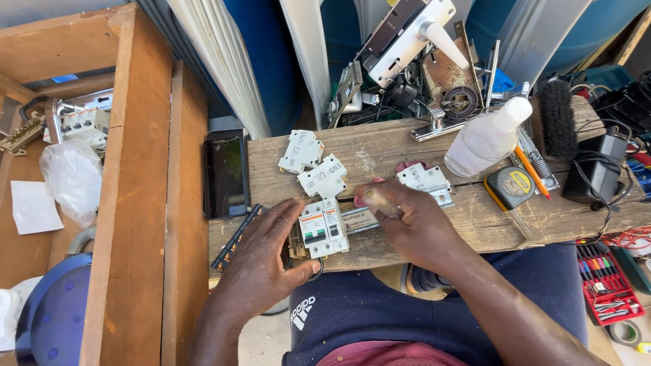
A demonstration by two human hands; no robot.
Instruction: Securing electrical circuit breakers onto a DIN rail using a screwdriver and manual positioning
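Observation:
My left hand (266, 252) grips a white two-pole circuit breaker (324, 227) with dark switches, held on a worn wooden plank (380, 152) across my lap. My right hand (407, 220) is closed around a small tool handle (371, 197), blurred, its tip close to the breaker's right side. Two white breaker housings (301, 150) (323, 177) lie on the plank just above the breaker. Another white breaker part (426, 181) lies to the right of my right hand.
A black phone (227, 174) lies at the plank's left end. A spray bottle (489, 137), tape measure (510, 187), orange pencil (531, 171), black brush (557, 118) and black adapter (597, 171) sit right. Wooden boxes (135, 169) stand left; metal hardware (413, 61) piles behind; a red screwdriver set (603, 278) lies lower right.

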